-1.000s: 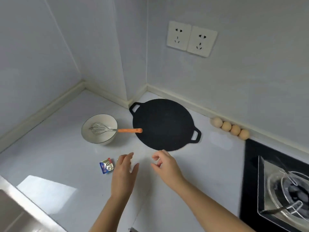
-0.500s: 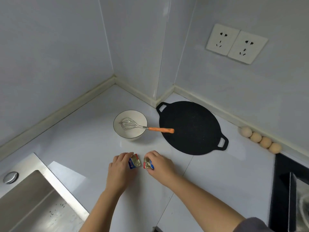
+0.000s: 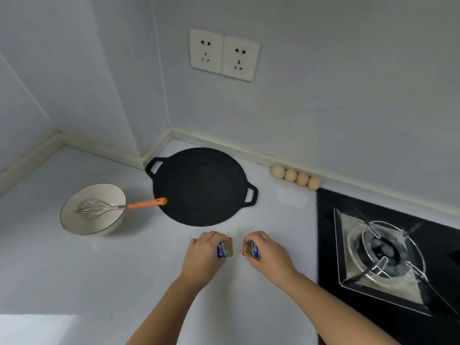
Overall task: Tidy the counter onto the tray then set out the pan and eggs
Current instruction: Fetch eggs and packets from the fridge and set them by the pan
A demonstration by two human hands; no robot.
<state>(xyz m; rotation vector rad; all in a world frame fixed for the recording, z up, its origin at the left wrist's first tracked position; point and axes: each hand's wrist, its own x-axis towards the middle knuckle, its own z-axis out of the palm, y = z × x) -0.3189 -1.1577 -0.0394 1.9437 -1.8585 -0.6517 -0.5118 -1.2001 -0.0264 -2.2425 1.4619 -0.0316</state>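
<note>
The left hand pinches a small blue-and-gold packet just above the white table. The right hand pinches a second packet, near the first but apart from it. Just beyond them lies the black pan. Four eggs line the far wall, right of the pan. At left, a whisk rests in a bowl, its orange handle reaching over the pan's edge.
</note>
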